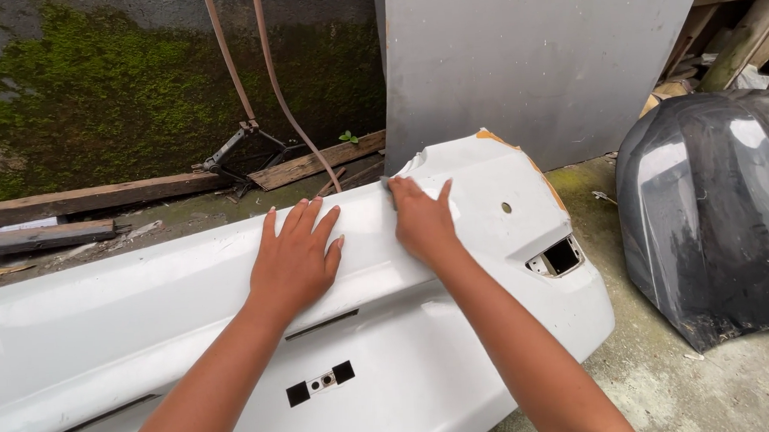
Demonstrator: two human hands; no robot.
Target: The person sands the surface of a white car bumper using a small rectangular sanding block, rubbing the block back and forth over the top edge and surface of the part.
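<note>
Both hands (293,261) (421,223) (flat) on white bumper (147,321)

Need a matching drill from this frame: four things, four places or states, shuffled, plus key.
Things:
1. left hand
2. right hand
3. dark car panel
4. grey sheet

Places or states:
A. leaning upright against the wall behind the white bumper
B. lying flat, fingers spread, on the bumper
C. on the ground to the right of the bumper
D. pressing a small grey pad near the bumper's upper edge

Pairs: 1-B, 2-D, 3-C, 4-A
</note>
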